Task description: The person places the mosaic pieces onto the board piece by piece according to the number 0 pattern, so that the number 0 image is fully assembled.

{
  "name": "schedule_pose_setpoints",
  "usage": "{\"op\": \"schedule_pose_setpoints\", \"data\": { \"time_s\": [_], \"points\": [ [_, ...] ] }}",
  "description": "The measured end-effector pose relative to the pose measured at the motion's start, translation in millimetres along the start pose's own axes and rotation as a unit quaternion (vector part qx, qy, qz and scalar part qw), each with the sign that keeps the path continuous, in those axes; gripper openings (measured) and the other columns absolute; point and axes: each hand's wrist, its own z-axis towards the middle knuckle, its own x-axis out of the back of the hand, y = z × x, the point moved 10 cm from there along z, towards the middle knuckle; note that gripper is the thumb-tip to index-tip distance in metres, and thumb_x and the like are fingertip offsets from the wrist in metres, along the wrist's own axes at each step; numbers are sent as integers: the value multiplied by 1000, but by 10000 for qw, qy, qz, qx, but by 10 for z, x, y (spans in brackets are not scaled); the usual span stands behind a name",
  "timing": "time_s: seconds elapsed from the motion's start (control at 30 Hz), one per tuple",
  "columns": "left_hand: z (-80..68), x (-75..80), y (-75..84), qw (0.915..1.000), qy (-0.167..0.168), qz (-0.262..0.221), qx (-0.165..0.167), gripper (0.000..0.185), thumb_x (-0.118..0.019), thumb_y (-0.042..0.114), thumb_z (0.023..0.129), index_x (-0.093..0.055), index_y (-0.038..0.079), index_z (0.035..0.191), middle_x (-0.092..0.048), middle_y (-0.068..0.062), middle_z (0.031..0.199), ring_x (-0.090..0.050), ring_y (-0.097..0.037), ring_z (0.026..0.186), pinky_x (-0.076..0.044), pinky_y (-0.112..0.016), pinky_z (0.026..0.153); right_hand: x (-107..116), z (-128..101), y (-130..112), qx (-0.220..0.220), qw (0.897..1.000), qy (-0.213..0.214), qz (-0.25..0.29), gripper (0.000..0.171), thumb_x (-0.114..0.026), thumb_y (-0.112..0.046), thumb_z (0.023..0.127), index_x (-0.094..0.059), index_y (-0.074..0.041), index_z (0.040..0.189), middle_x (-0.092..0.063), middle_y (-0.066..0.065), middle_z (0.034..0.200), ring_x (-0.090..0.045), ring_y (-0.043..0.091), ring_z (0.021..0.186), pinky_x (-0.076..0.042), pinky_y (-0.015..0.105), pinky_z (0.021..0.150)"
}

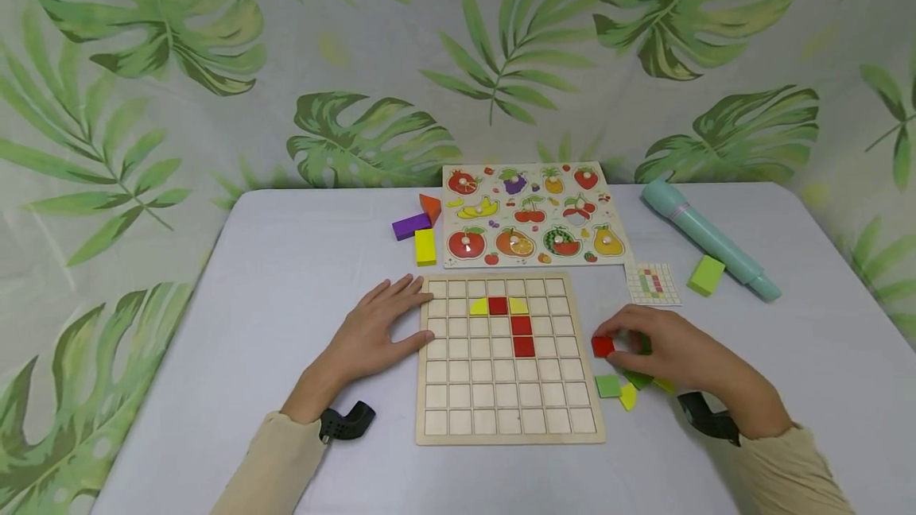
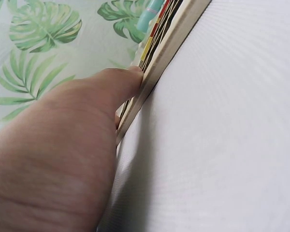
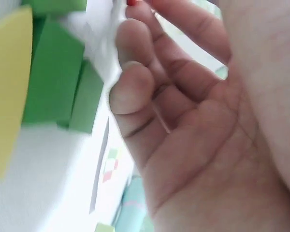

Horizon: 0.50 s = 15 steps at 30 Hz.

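A wooden grid board (image 1: pixel 501 412) lies in the middle of the table, with red square tiles (image 1: pixel 522 335) and yellow curved tiles (image 1: pixel 479 307) set in its upper rows. My left hand (image 1: pixel 382 324) rests flat on the table, fingers straight against the board's left edge (image 2: pixel 154 77). My right hand (image 1: pixel 669 352) is just right of the board and pinches a red square tile (image 1: pixel 603 346) between its fingertips. Loose green tiles (image 1: pixel 608 385) and a yellow tile (image 1: pixel 628 396) lie under and beside that hand; the green tiles (image 3: pixel 53 77) show close up in the right wrist view.
A fruit peg puzzle (image 1: pixel 533 215) lies behind the board. Purple, orange and yellow blocks (image 1: pixel 417 229) sit to its left. At the right lie a small pattern card (image 1: pixel 653 283), a green block (image 1: pixel 706 274) and a teal tube (image 1: pixel 704 238).
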Motion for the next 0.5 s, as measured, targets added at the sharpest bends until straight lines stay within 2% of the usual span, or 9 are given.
{"op": "schedule_pose_setpoints", "data": {
  "time_s": [0.17,0.5],
  "points": [
    [-1,6,10,10000,18,25,-37,61,-70,50,94,-60,19,146,-43,-3,162,-31,-21,156,-19,-46,130,20,30,-163,331,9985,438,12,28,-82,-17,89,-74,-24,115,-64,-14,102,-51,4,78,-47,21,64],
    [1,-1,10,10000,30,32,-53,61,-70,50,95,-60,19,146,-44,-3,162,-31,-22,155,-20,-46,130,-101,107,-317,302,9972,680,120,31,-83,-21,88,-73,-30,116,-63,-16,107,-54,7,80,-48,20,64]
  ]
}}
